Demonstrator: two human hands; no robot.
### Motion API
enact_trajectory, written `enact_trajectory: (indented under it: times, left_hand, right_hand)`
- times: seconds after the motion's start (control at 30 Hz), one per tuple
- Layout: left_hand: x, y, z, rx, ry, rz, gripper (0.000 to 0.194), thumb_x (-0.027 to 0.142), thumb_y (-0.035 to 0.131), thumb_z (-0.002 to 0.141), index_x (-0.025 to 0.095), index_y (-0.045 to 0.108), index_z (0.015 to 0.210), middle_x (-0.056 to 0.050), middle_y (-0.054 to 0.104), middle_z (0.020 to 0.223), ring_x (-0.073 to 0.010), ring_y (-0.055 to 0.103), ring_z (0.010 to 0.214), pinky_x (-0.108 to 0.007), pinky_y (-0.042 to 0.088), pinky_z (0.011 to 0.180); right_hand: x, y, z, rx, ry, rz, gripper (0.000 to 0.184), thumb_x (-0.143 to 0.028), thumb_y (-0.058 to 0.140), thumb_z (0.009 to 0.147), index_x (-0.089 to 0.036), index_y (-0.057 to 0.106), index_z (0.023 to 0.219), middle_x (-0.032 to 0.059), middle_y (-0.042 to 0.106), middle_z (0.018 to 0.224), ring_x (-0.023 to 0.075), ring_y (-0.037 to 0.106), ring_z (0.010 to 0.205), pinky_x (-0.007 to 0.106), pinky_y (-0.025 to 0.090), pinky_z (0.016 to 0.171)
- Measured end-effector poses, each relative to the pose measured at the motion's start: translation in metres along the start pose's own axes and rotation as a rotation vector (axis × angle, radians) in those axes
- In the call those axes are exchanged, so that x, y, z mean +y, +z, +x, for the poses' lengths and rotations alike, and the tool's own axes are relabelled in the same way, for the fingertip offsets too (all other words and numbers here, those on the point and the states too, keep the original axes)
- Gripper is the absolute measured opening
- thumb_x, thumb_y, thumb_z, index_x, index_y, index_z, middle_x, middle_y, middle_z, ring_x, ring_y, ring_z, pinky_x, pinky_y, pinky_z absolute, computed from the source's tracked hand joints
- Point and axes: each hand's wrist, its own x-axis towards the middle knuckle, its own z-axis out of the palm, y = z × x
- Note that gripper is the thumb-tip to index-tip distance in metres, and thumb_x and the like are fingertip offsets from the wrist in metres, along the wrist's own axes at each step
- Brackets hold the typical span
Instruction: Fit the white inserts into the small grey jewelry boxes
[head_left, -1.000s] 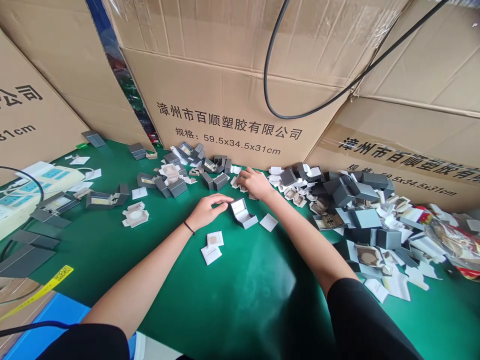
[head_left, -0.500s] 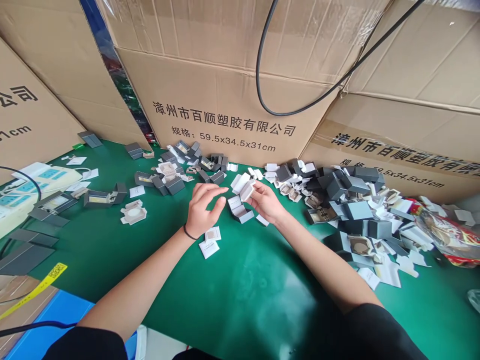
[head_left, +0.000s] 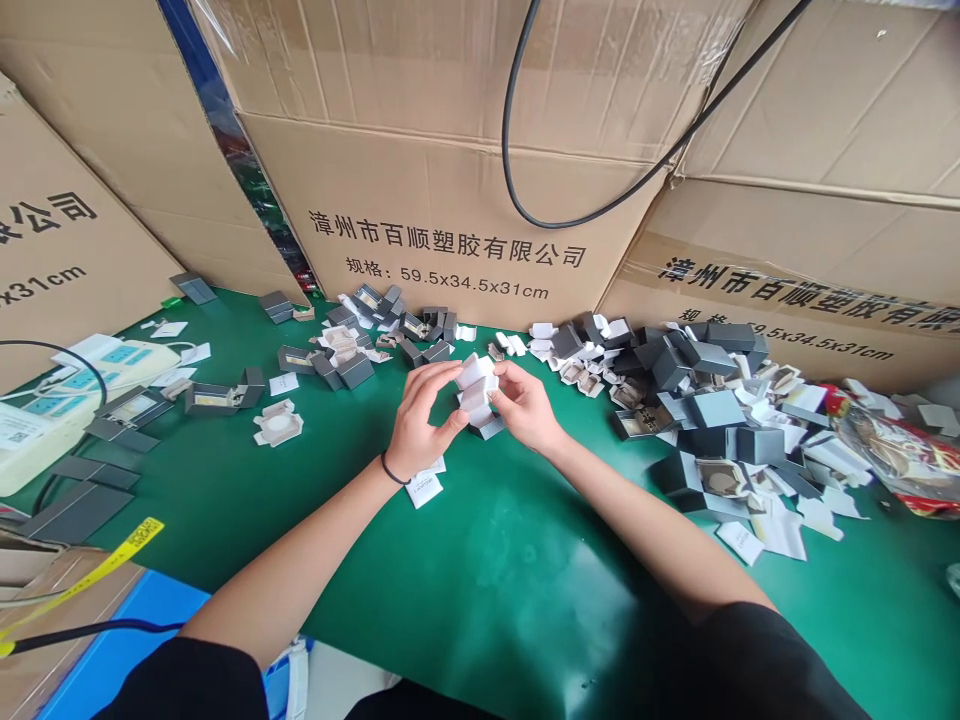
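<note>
Fingers of my left hand (head_left: 420, 425) and right hand (head_left: 531, 408) pinching a folded white insert (head_left: 475, 398), dark box (head_left: 491, 429) just below my grip, printed white card (head_left: 425, 489) nearer me.

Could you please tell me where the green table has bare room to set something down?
The widest free patch of green table lies between left forearm and right forearm, nearer than the white cards. A smaller one lies between the left forearm and the white insert. Crowded: the pile of dark boxes at right, and the strip before the central carton.
</note>
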Motion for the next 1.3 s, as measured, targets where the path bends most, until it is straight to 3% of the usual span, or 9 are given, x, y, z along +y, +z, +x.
enact_trajectory:
  times: [0.1, 0.23, 0.37, 0.6, 0.83, 0.93, 1.1, 1.23, 1.3]
  left_hand:
    - [0.001, -0.001, 0.0, 0.021, -0.034, -0.013, 0.045, 0.052, 0.039, 0.089, 0.02, 0.052, 0.119, -0.012, 0.056, 0.124, -0.024, 0.049, 0.118, -0.043, 0.04, 0.099]
    - [0.001, 0.0, -0.001, -0.004, -0.115, -0.02, 0.042, 0.045, 0.053, 0.085, 0.02, 0.052, 0.119, -0.012, 0.057, 0.122, -0.0244, 0.05, 0.116, -0.041, 0.045, 0.094]
    - [0.002, 0.003, -0.001, -0.021, -0.099, -0.031, 0.044, 0.037, 0.061, 0.081, 0.021, 0.052, 0.121, -0.011, 0.059, 0.122, -0.0238, 0.051, 0.113, -0.039, 0.047, 0.091]
    - [0.002, 0.003, 0.0, -0.008, -0.045, 0.014, 0.045, 0.038, 0.062, 0.08, 0.021, 0.054, 0.121, -0.009, 0.063, 0.116, -0.0223, 0.056, 0.107, -0.036, 0.048, 0.091]
    - [-0.002, 0.001, -0.005, -0.037, -0.173, 0.041, 0.047, 0.041, 0.065, 0.076, 0.022, 0.058, 0.119, -0.009, 0.064, 0.111, -0.015, 0.062, 0.073, -0.029, 0.051, 0.076]
    - [-0.002, 0.004, -0.006, -0.009, -0.27, -0.125, 0.046, 0.039, 0.068, 0.074, 0.02, 0.06, 0.116, -0.009, 0.063, 0.108, -0.0144, 0.061, 0.072, -0.028, 0.052, 0.071]
    - [0.004, 0.011, -0.004, 0.066, -0.481, -0.539, 0.052, 0.035, 0.071, 0.072, 0.019, 0.053, 0.118, -0.01, 0.06, 0.109, -0.0207, 0.058, 0.101, -0.029, 0.053, 0.077]
    - [0.008, 0.013, -0.001, 0.093, -0.559, -0.647, 0.06, 0.032, 0.074, 0.068, 0.024, 0.046, 0.121, -0.008, 0.056, 0.115, -0.0189, 0.056, 0.104, -0.029, 0.052, 0.079]
    - [0.01, 0.013, 0.001, 0.086, -0.621, -0.694, 0.058, 0.032, 0.074, 0.069, 0.025, 0.047, 0.119, -0.007, 0.055, 0.115, -0.0166, 0.058, 0.096, -0.026, 0.052, 0.072]
  right_hand:
    - [0.002, -0.002, 0.0, -0.002, -0.034, -0.051, 0.026, -0.045, 0.062, 0.079, -0.021, 0.059, 0.088, 0.0025, 0.062, 0.087, 0.0152, 0.059, 0.081, 0.03, 0.051, 0.072]
    - [0.004, -0.001, 0.0, 0.018, -0.124, -0.132, 0.019, -0.04, 0.062, 0.08, -0.021, 0.063, 0.086, 0.0028, 0.06, 0.086, 0.0152, 0.057, 0.082, 0.03, 0.05, 0.073]
    - [0.004, 0.001, -0.004, 0.053, -0.155, -0.161, 0.018, -0.038, 0.061, 0.082, -0.022, 0.065, 0.088, 0.003, 0.06, 0.085, 0.0151, 0.057, 0.081, 0.03, 0.05, 0.072]
    - [0.005, 0.003, -0.005, 0.071, -0.075, -0.114, 0.022, -0.043, 0.063, 0.078, -0.022, 0.067, 0.087, 0.0036, 0.062, 0.086, 0.016, 0.059, 0.08, 0.031, 0.051, 0.072]
    - [0.006, 0.0, -0.004, 0.048, 0.031, -0.09, 0.026, -0.044, 0.065, 0.074, -0.02, 0.066, 0.086, 0.003, 0.066, 0.086, 0.0161, 0.061, 0.08, 0.03, 0.052, 0.07]
    - [0.002, 0.0, -0.003, 0.013, 0.045, -0.077, 0.023, -0.04, 0.064, 0.076, -0.019, 0.065, 0.086, 0.0019, 0.066, 0.084, 0.0146, 0.061, 0.077, 0.028, 0.052, 0.067]
    - [-0.005, 0.003, -0.003, 0.0, 0.069, 0.033, 0.025, -0.04, 0.064, 0.077, -0.02, 0.061, 0.092, -0.0003, 0.064, 0.079, 0.0116, 0.06, 0.068, 0.027, 0.055, 0.064]
    - [-0.012, 0.006, -0.003, 0.016, 0.114, 0.042, 0.029, -0.048, 0.059, 0.08, -0.021, 0.058, 0.091, -0.0006, 0.062, 0.079, 0.0112, 0.061, 0.065, 0.028, 0.056, 0.064]
    - [-0.015, 0.006, -0.003, 0.007, 0.127, 0.005, 0.031, -0.05, 0.053, 0.083, -0.021, 0.058, 0.091, -0.0002, 0.061, 0.082, 0.0109, 0.061, 0.063, 0.028, 0.057, 0.063]
